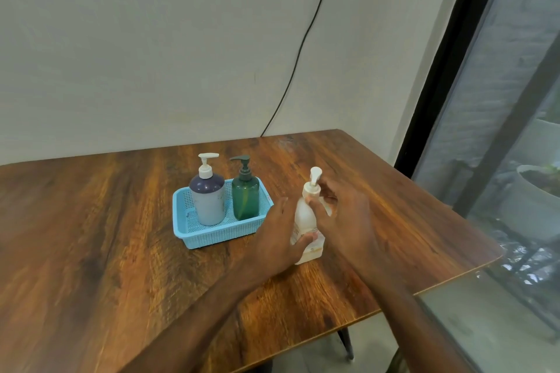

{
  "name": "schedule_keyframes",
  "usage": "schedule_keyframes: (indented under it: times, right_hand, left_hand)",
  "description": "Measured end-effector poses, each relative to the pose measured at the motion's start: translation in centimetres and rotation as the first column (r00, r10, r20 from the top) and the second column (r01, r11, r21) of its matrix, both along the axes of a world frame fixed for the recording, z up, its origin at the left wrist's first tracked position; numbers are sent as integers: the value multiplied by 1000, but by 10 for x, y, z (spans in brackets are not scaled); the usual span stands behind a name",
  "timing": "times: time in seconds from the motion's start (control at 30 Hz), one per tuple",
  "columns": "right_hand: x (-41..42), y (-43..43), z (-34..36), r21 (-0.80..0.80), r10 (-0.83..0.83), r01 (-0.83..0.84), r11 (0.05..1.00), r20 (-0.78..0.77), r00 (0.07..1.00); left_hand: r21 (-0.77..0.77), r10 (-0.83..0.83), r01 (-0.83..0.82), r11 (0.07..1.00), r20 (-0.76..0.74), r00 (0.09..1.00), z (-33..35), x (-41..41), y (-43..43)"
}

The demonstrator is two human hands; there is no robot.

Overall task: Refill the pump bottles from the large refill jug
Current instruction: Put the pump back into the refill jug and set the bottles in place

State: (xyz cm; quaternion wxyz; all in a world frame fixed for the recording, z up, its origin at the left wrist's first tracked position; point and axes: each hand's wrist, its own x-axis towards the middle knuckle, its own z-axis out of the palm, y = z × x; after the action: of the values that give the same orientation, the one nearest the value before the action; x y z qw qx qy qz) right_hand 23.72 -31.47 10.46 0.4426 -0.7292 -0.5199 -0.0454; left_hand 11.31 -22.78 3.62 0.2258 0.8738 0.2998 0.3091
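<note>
On the wooden table [91, 236], toward its right side, a white bottle [304, 215] with a white pump stood upright between the person's two hands. The left hand [278, 239] gripped the lower part of it, the thumb curled across the label on the front and the palm against its left side. The right hand [348, 215] came in from the right at the top of the bottle, its thumb and fingers curled about the white collar [312, 189] just under the pump head; that hand was blurred, so it only appeared to be pinching the collar, and how firmly could not be told. The pump head stood clear above the fingers. Just to the left of the white bottle, close to the left hand, sat a light blue basket [218, 235] with mesh walls. Two more pump bottles stood upright in it, side by side: a grey bottle [209, 203] with a dark top part and a white pump on the left, and a green bottle [245, 200] with a dark pump on the right. A black cable [303, 39] ran down the pale wall behind the table. A dark-framed window [500, 130] filled the right side, with a pale plant pot [536, 200] beyond the glass.
</note>
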Motion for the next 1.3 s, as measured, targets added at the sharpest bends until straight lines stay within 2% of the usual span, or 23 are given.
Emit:
schedule_keyframes:
  times: [0.27,0.53,0.67,0.83,1.07,1.23,1.3]
  right_hand:
    - [13,7,13,-99,111,-105,990,60,992]
    - [5,7,-3,-29,-22,23,999,23,999]
    - [5,8,1,-24,-5,5,1000,18,1000]
    - [11,11,12,-102,56,-50,993,60,997]
    - [-1,5,-2,30,-64,64,997,2,998]
    - [13,-1,-4,-3,81,-81,997,-65,995]
    - [22,-7,-12,-38,163,-172,984,-180,970]
  left_hand:
    - [-16,-14,14,1000,11,1000,3,0,0]
    - [-40,-27,26,999,-15,1000,6,-3,0]
    - [-113,-68,66,991,-16,998,7,-8,6]
    - [-89,-36,33,995,-31,999,3,-6,7]
    - [-107,-35,30,994,-44,998,10,-8,3]
    - [-171,-157,149,974,-36,987,25,-20,3]
    - [-156,-173,169,973,-13,985,33,-27,4]
